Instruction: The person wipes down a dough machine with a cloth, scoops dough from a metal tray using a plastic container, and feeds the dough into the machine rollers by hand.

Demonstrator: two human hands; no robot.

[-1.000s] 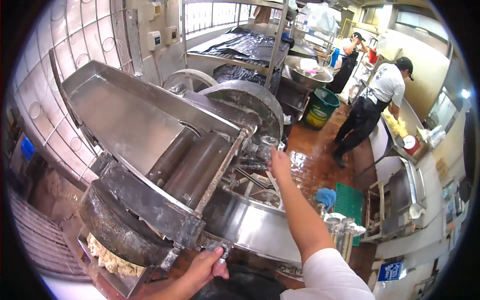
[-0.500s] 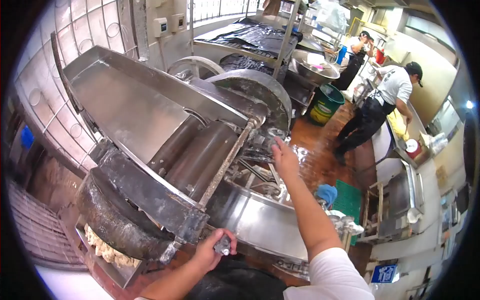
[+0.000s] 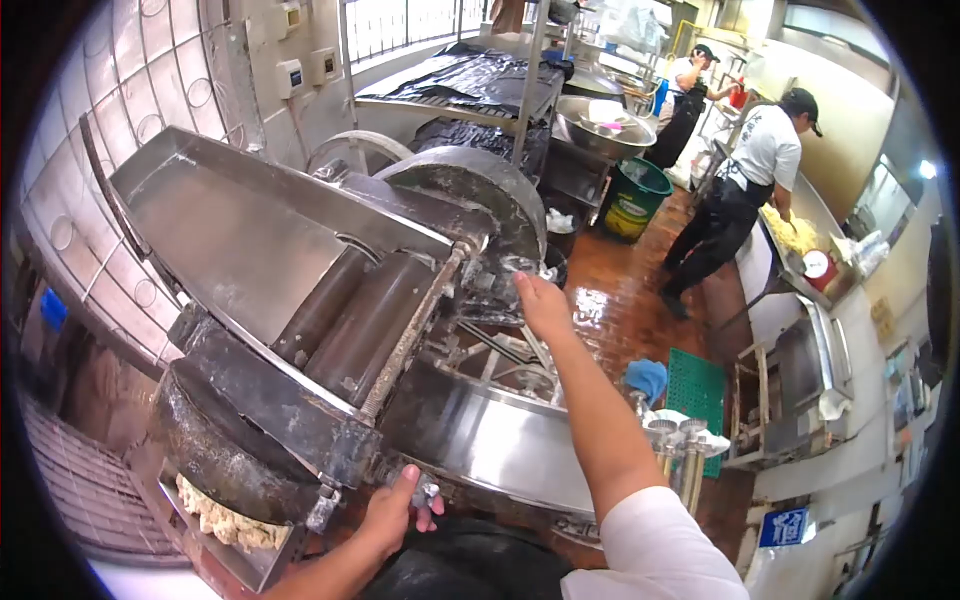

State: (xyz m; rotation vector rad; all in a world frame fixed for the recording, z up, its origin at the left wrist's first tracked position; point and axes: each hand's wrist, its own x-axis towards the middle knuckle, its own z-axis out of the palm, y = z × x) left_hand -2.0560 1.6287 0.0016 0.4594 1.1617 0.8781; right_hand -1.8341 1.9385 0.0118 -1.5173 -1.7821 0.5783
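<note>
- The left hand (image 3: 385,515) is curled around the near knob (image 3: 427,490), thumb along its top and fingers underneath, at the near corner of the roller machine (image 3: 270,400).
- Low on the left, a metal tray (image 3: 262,562) carries a pale, lumpy mass (image 3: 225,518), beneath the machine's dark rounded cover.
- A shiny curved metal sheet (image 3: 490,435) lies below the frame, between the two forearms.
- The right hand (image 3: 545,308) is at the far knob (image 3: 547,273), on the machine's opposite corner, thumb pointing up; its fingers are hidden, so I cannot tell whether it grips.
- Two dark rollers (image 3: 370,320) lie side by side between the knobs' ends of the frame, with a sloping metal hopper (image 3: 230,245) behind them.
- To the right, a blue cloth (image 3: 646,377) sits beside a green perforated mat (image 3: 697,385).
- Beyond the machine stand a dark green bucket (image 3: 635,205), a wide metal bowl (image 3: 600,140) and a rack (image 3: 527,90) bearing black plastic sheeting.
- Farther right, a co-worker in a cap (image 3: 765,150) leans over yellow strands (image 3: 795,235) on a surface.
- Farthest back, another co-worker (image 3: 680,110) has a hand raised to the head.
</note>
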